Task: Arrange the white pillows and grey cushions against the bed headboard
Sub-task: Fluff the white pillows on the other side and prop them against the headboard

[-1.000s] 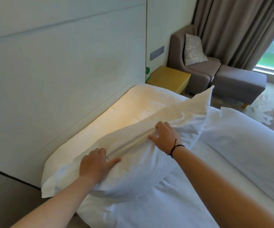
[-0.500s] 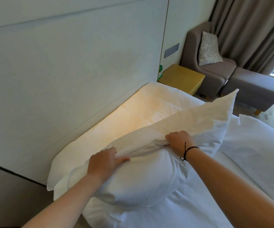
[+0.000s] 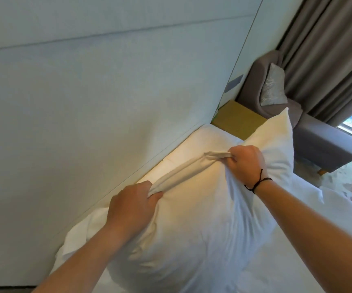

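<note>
A plump white pillow point(image 3: 202, 225) stands on its long edge on the bed, close to the pale padded headboard point(image 3: 90, 106). My left hand point(image 3: 133, 208) is clenched on the near part of its top seam. My right hand point(image 3: 248, 161), with a black cord at the wrist, is clenched on the same seam further along, and the fabric is pulled taut between them. Behind the pillow another white pillow point(image 3: 202, 140) lies flat along the headboard. A grey patterned cushion point(image 3: 273, 87) leans in the armchair at the far right.
A yellow bedside table point(image 3: 238, 119) stands beyond the bed's far end. A grey armchair point(image 3: 253, 81) and footstool point(image 3: 323, 144) sit by brown curtains point(image 3: 327, 49) and a window. White bedding point(image 3: 339, 208) lies folded at the right.
Both hands went from resting flat on the pillow to gripping its top seam. The pillow rose from tilted to upright and the view swung closer to the headboard.
</note>
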### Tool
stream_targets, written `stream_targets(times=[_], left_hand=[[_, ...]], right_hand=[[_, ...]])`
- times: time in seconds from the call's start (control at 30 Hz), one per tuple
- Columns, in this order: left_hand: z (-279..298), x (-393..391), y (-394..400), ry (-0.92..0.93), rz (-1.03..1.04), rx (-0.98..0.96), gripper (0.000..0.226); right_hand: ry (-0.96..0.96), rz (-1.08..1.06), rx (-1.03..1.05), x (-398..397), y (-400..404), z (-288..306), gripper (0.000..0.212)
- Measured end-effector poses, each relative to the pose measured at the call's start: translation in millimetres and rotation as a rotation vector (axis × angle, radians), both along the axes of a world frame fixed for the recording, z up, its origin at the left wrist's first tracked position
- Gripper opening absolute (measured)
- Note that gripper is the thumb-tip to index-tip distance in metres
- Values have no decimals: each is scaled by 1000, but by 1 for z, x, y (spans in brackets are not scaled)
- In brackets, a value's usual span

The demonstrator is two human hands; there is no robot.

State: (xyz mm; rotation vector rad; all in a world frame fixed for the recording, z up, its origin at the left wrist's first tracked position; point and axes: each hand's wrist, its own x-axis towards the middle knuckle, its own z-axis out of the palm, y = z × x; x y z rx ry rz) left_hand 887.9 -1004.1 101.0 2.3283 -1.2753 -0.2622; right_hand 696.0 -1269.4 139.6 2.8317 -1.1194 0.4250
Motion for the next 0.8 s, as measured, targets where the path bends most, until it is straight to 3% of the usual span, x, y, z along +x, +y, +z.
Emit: stream_targets(times=[0.1, 0.2, 0.23, 0.33, 0.43, 0.5, 0.6, 0.8], left_hand=[[30, 52, -16, -93, 54, -148, 41], [29, 98, -38, -170, 99, -130, 41], [20, 110, -44, -170, 124, -75, 41], [-32, 128, -46, -68, 129, 176, 46], [-85, 133, -27, 11, 122, 300, 71], [-106, 136, -16, 5, 141, 267, 79], [-111, 143, -4, -19, 129, 245, 72], [-83, 167, -4, -152, 98, 178, 60]], right_hand=[[-80, -14, -62, 60, -28, 37, 38], [-71, -104, -34, 123, -52, 50, 23], [-35, -169, 51, 139, -55, 45, 26], [92, -313, 479, 170, -33, -17, 75], [143, -268, 784, 181, 27, -105, 100], [28, -291, 853, 178, 59, -140, 102], [-82, -322, 840, 175, 72, -152, 98], [-66, -169, 920, 151, 69, -140, 90]])
